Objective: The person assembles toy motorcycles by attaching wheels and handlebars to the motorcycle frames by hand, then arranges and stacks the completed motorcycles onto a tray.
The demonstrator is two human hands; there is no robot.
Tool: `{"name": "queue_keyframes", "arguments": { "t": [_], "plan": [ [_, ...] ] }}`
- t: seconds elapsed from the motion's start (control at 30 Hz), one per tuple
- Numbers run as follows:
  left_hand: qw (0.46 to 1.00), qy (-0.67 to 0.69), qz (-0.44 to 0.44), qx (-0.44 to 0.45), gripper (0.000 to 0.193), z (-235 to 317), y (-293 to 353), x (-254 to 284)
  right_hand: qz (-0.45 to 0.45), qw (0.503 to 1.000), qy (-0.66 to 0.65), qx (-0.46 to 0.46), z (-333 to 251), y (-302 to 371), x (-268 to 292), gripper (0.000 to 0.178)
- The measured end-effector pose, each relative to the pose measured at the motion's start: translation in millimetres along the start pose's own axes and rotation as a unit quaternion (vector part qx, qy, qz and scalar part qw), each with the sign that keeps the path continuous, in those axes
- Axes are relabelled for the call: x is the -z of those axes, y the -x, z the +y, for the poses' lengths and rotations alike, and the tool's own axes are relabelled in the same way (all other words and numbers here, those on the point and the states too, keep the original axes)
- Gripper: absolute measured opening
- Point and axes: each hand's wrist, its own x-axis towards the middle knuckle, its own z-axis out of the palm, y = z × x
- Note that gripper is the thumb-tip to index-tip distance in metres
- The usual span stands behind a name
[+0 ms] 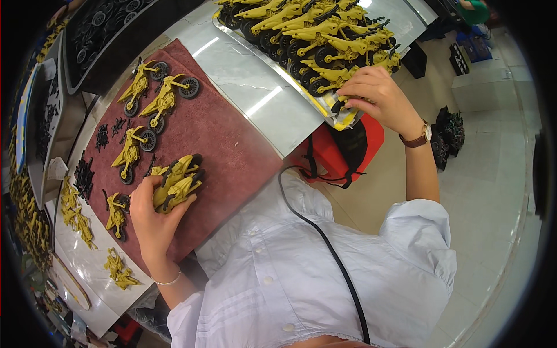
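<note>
My left hand (pixel 154 223) is wrapped round a couple of yellow toy motorcycles (pixel 175 187) with black wheels, held close together over the near part of a dark red cloth (pixel 232 145). Beyond, at the near right corner of a tray (pixel 275 68), my right hand (pixel 380 97) has its thumb and fingers pinched together. A small dark piece shows at those fingertips, but I cannot make out what it belongs to. Rows of yellow toy motorcycles (pixel 316 35) fill the tray beside that hand.
Several toy motorcycles (pixel 164 101) stand on the cloth's left side, by piles of small black parts (pixel 84 177). Yellow parts (pixel 119 269) lie on the white table left of it. A black bin of wheels (pixel 101 40) stands far left; a red stool (pixel 365 148) is below the tray.
</note>
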Motion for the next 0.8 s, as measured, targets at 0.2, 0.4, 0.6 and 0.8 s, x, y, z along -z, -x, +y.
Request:
{"name": "queue_keyframes", "arguments": {
  "t": [0.2, 0.4, 0.6, 0.8],
  "plan": [
    [1.000, 0.005, -0.003, 0.003, 0.049, 1, 0, 2, -0.044, 0.996, 0.062, -0.044, 3, 3, 17, 0.037],
    [1.000, 0.008, -0.005, -0.016, 0.049, -1, -1, 2, -0.080, 0.994, 0.060, -0.047, 12, -1, 18, 0.028],
    [0.999, -0.019, -0.015, -0.036, 0.050, -5, -2, 2, -0.095, 0.995, 0.035, -0.019, 21, -8, 20, 0.020],
    [1.000, 0.018, -0.015, -0.021, 0.051, -5, -2, 1, -0.092, 0.994, 0.050, -0.030, 17, -9, 20, 0.033]
  ]
}}
